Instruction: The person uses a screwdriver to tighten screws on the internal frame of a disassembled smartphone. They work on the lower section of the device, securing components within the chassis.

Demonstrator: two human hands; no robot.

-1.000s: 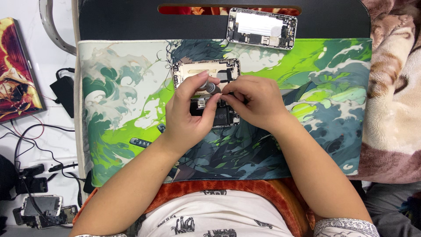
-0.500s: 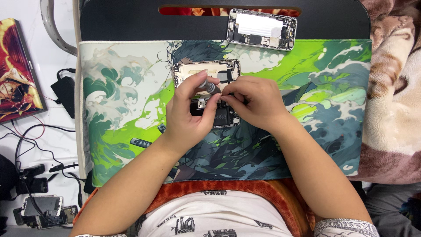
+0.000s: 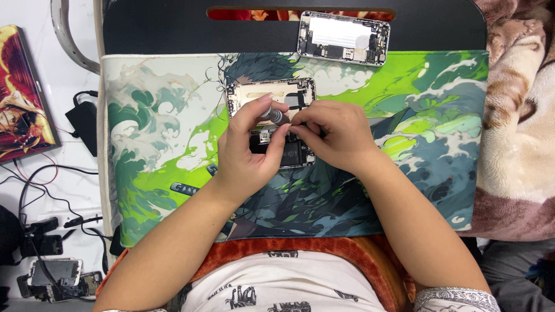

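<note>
- The green, white and teal wave-patterned work mat (image 3: 173, 144) covers most of a black lap tray (image 3: 162, 29); because it rests over the person's knees, a shift of the legs could tilt it and send loose parts sliding towards the brown and cream blanket (image 3: 520, 115).
- The opened smartphone body with exposed dark internals and a pale metal-backed screen half folded upward (image 3: 272, 95) lies near the mat's middle, under both hands; pressing too hard could strain whatever joins the halves.
- A second stripped silver phone chassis (image 3: 344, 39) sits apart on the tray's far edge, near enough the rim to be knocked off.
- The left hand (image 3: 245, 153) is closed round a small grey-handled screwdriver (image 3: 274, 115), fingers pinching its top; a slip could gouge the board.
- The right hand (image 3: 335, 136) has fingertips drawn together at the tool; probably steadying it, though what it grips is hidden.
</note>
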